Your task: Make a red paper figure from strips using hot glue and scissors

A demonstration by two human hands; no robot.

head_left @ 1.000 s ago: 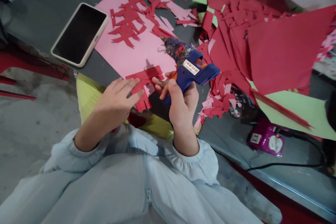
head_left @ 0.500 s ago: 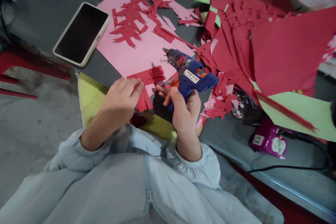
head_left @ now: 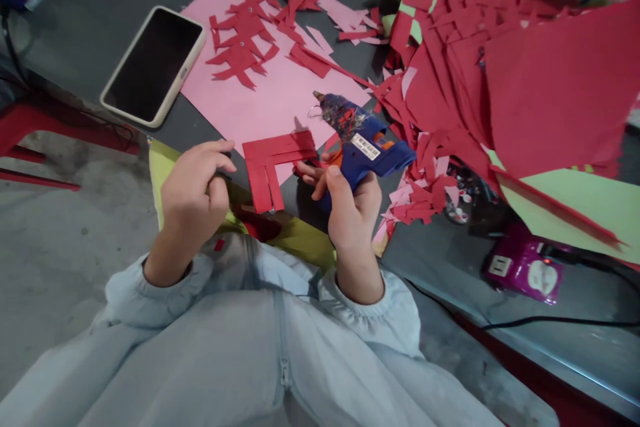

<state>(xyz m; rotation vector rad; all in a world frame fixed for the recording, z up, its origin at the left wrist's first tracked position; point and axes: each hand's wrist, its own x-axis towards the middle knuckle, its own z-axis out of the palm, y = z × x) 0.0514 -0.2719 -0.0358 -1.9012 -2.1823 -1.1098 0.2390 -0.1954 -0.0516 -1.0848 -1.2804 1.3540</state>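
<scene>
My right hand (head_left: pixel 353 213) is wrapped round the handle of a blue hot glue gun (head_left: pixel 367 143). Strings of dried glue coat its front, and the nozzle points up and left over pink paper (head_left: pixel 280 100). My left hand (head_left: pixel 195 187) hovers at the table edge, fingers loosely bent and apart, nothing visible between them. Between the hands lies an L-shaped piece of red paper strips (head_left: pixel 260 160), partly on the pink paper; its lower arm reaches the table edge. A small red scrap (head_left: pixel 219 245) is near my jacket, below my left hand.
Red cut-paper figures (head_left: pixel 245 33) lie on the pink sheet. A phone (head_left: pixel 155 67) rests to the left. Red sheets (head_left: pixel 560 87), scraps (head_left: pixel 420 193) and green paper (head_left: pixel 575 207) pile up on the right, near a purple box (head_left: pixel 525 263) with a black cord (head_left: pixel 560 322).
My left hand has let go of the red paper strips and moved left, uncovering the L-shaped corner. A small red scrap now shows below it. My right hand and the glue gun stay nearly still.
</scene>
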